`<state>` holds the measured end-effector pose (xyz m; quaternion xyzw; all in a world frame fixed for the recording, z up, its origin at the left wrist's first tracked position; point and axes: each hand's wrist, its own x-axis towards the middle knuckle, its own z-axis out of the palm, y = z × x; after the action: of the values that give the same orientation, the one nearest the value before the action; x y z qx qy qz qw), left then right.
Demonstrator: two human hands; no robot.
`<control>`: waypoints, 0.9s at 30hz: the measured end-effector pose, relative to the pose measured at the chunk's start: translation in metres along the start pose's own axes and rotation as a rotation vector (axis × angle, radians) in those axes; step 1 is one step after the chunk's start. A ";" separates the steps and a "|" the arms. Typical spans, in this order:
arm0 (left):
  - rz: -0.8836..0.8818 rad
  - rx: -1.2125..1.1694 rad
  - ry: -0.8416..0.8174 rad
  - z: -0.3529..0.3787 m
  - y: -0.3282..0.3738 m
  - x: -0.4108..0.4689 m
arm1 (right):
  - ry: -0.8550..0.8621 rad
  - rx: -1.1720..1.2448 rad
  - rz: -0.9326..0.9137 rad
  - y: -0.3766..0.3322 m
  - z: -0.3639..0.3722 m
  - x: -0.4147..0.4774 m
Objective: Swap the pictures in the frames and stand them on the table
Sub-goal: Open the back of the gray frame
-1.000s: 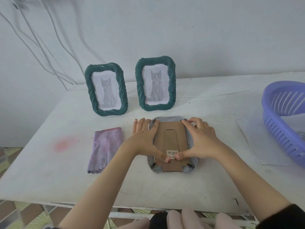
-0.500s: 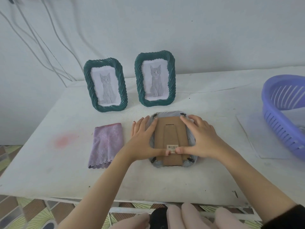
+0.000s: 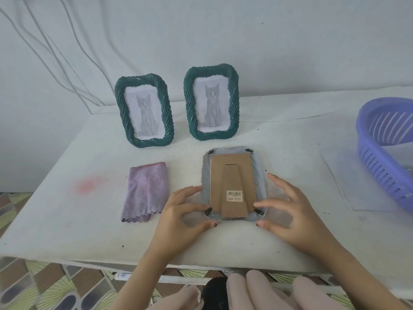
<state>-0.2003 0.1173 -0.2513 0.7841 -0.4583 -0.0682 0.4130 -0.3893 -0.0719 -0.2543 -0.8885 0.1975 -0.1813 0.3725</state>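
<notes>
- Table (image 3: 67, 220): white, with the work laid out near its middle.
- Grey frame (image 3: 260, 175): lies face down at the centre, its long side running near to far.
- Backing (image 3: 216, 175): brown card seated in the grey frame, with the stand (image 3: 232, 177) folded flat on it and a barcode sticker (image 3: 234, 196) at the stand's near end.
- Clips (image 3: 248, 150): four small black tabs, one at each corner of the backing.
- Left hand (image 3: 181, 217): at the near-left corner of the grey frame. Fingers are curved and apart, with the forefinger tip on the corner clip and the thumb tip on the table just near of the frame edge.
- Right hand (image 3: 288, 213): at the near-right corner, fingers spread. The forefinger tip reaches the clip there, though whether it presses on it is unclear. The thumb is just near of the frame.
- Green frames: two stand upright at the far side, left (image 3: 166, 115) and right (image 3: 234, 104), each showing a grey cat drawing.
- Cloth (image 3: 146, 191): purple, folded, left of the grey frame and apart from it.
- Basket (image 3: 380, 157): purple, slotted, at the right edge, resting on a pale sheet (image 3: 348, 186).
</notes>
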 end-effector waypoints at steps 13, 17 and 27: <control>-0.009 -0.040 -0.055 0.004 0.006 -0.001 | -0.030 0.036 0.024 -0.001 0.002 0.002; -0.013 -0.026 -0.083 0.006 0.005 -0.002 | -0.051 0.032 0.031 -0.002 0.003 0.002; -0.038 -0.046 -0.139 0.003 0.006 0.001 | -0.105 0.024 0.022 -0.012 0.002 0.000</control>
<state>-0.2053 0.1130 -0.2486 0.7764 -0.4691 -0.1409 0.3966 -0.3860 -0.0634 -0.2467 -0.8900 0.1854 -0.1328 0.3948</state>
